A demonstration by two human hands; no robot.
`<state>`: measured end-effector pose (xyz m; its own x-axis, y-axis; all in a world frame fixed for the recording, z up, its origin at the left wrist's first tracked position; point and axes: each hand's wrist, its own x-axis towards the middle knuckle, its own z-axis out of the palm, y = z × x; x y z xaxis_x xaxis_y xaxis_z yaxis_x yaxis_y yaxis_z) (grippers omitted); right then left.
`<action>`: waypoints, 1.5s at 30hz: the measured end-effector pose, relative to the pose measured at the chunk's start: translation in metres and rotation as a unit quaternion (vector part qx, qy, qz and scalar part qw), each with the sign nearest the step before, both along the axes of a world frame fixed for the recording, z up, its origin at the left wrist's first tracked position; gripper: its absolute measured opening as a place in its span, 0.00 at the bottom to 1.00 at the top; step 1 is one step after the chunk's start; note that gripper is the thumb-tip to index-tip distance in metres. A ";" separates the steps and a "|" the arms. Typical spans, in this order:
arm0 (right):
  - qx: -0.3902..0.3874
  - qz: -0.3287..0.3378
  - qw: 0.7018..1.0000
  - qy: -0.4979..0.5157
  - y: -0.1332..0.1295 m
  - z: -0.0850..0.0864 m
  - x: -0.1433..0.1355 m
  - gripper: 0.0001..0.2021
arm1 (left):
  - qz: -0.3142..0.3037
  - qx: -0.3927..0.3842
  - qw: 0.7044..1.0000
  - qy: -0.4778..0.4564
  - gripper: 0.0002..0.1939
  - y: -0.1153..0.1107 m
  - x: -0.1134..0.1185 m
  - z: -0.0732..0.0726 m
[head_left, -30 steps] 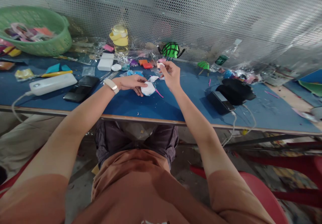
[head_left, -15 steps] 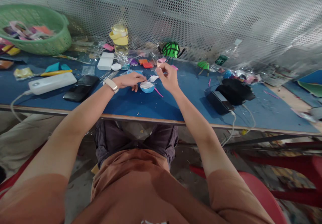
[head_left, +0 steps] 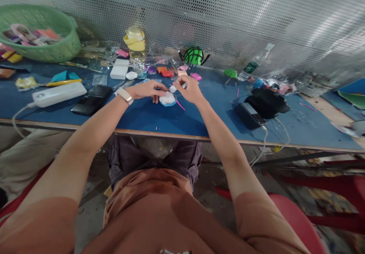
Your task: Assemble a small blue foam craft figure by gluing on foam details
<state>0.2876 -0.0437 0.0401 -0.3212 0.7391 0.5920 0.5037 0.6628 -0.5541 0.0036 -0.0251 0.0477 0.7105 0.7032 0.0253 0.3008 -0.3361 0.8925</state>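
A small round blue piece with a soft white, clay-like top (head_left: 167, 99) lies on the blue table (head_left: 142, 121). My left hand (head_left: 149, 90) reaches it from the left, fingers bent and the nearest fingertips against its white edge. In a pinch, my right hand (head_left: 188, 88) has a small white lump (head_left: 173, 89) just above the piece's far side. Whether that lump is joined to the white top I cannot tell. Close to the piece's right side lies a thin pink stick (head_left: 180, 105).
Behind my hands are colourful packets (head_left: 167, 72), a yellow-lidded bottle (head_left: 136, 45) and a green-and-black ball-shaped figure (head_left: 194, 56). To the left lie a black phone (head_left: 91, 99), a white power bank (head_left: 59, 94) and a green basket (head_left: 57, 48). A black device (head_left: 249, 116) with a cable sits right.
My right hand has come down and slightly nearer the round piece with the white lump. My left hand has shifted a little right, its fingers closer over the piece's edge.
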 end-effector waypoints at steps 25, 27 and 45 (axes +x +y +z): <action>-0.308 0.070 0.940 0.130 -0.002 0.000 0.000 0.37 | -0.053 0.062 0.997 0.006 0.37 0.011 -0.010 -0.003; -0.312 0.073 0.938 0.132 -0.003 0.001 -0.001 0.37 | -0.055 0.062 0.997 0.006 0.36 0.011 -0.010 -0.004; -0.318 0.079 0.936 0.132 -0.005 0.001 -0.001 0.36 | -0.075 0.104 0.992 0.015 0.30 0.012 -0.014 0.002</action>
<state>0.2869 -0.0485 0.0413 -0.3604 0.9247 0.1229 0.2184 0.2118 -0.9526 -0.0105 -0.0136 0.0495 0.8091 0.5719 0.1355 0.2592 -0.5541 0.7911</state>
